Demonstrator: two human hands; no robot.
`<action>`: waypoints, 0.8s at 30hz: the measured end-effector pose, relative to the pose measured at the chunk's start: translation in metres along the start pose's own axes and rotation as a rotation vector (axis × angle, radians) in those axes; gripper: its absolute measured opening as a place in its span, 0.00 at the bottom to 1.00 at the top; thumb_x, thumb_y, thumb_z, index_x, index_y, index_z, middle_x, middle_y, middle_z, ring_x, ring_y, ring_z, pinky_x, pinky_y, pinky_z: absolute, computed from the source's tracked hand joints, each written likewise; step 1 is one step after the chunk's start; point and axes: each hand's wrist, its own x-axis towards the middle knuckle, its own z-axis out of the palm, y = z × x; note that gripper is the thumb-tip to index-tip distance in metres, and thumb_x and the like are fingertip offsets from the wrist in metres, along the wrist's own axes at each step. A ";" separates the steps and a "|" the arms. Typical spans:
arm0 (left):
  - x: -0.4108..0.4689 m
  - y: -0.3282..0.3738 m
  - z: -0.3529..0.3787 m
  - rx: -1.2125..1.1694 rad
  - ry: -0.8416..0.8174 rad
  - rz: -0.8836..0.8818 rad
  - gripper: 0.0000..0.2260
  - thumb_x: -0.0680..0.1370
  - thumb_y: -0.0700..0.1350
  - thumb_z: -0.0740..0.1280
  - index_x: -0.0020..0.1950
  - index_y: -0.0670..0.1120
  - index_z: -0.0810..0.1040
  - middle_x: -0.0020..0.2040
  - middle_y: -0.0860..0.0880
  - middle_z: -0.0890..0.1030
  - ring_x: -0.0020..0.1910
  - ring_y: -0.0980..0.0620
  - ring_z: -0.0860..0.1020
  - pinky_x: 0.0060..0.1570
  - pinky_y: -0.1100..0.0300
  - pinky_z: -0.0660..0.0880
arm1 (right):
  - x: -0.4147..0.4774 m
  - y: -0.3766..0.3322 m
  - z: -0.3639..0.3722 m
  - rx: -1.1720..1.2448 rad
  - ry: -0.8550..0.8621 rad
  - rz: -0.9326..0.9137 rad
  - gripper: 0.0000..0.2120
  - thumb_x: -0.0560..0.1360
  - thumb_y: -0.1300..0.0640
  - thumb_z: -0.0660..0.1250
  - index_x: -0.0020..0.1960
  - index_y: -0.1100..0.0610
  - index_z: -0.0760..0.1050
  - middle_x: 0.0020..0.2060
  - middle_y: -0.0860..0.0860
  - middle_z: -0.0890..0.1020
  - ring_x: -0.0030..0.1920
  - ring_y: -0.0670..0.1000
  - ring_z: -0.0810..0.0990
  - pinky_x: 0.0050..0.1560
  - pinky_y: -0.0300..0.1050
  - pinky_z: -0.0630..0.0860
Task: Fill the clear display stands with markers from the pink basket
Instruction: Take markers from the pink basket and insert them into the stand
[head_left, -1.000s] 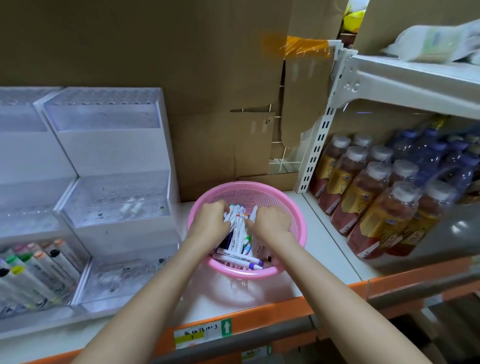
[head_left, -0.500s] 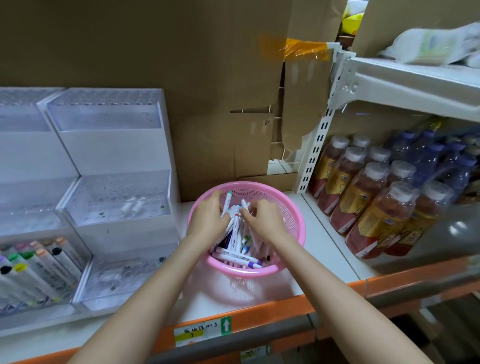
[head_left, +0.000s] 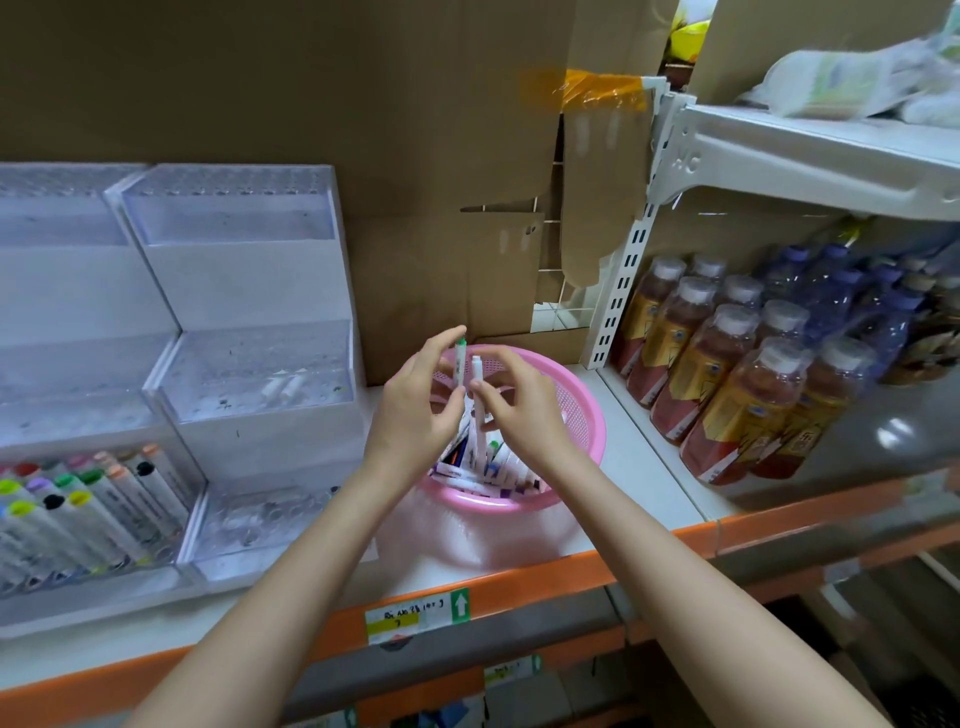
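The white shelf (head_left: 639, 457) ends at an orange front rail (head_left: 545, 577) and is backed by cardboard (head_left: 311, 104). Clear display stands (head_left: 244, 291) fill its left side and bottles (head_left: 727, 374) crowd the right. The pink basket (head_left: 582, 415) sits between them. Above it, the left hand (head_left: 415, 410) pinches a green-capped marker (head_left: 460, 364) upright, and the right hand (head_left: 524, 410) pinches a white marker (head_left: 477, 379) just beside it. Loose markers (head_left: 483, 467) lie in the basket below.

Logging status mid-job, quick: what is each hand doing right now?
Left hand: pinches a green-capped marker.
Right hand: pinches a white-capped marker.
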 end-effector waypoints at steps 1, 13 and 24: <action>-0.001 0.004 -0.005 -0.015 0.018 0.015 0.26 0.73 0.34 0.69 0.69 0.51 0.70 0.48 0.51 0.78 0.42 0.55 0.80 0.44 0.66 0.78 | -0.001 -0.005 0.003 -0.005 0.026 -0.038 0.12 0.78 0.59 0.66 0.60 0.49 0.74 0.37 0.48 0.83 0.34 0.49 0.83 0.38 0.54 0.82; -0.036 -0.003 -0.114 0.018 0.196 0.027 0.21 0.75 0.36 0.68 0.61 0.56 0.69 0.42 0.61 0.74 0.37 0.57 0.79 0.37 0.75 0.71 | -0.014 -0.077 0.076 0.184 0.089 -0.214 0.09 0.77 0.57 0.68 0.56 0.49 0.74 0.32 0.46 0.79 0.34 0.50 0.79 0.40 0.58 0.79; -0.073 -0.040 -0.220 0.127 0.262 -0.017 0.11 0.74 0.39 0.71 0.54 0.46 0.76 0.42 0.56 0.78 0.40 0.58 0.80 0.42 0.70 0.76 | -0.035 -0.131 0.175 0.232 -0.027 -0.235 0.11 0.77 0.60 0.68 0.56 0.47 0.73 0.35 0.48 0.80 0.34 0.53 0.81 0.39 0.60 0.80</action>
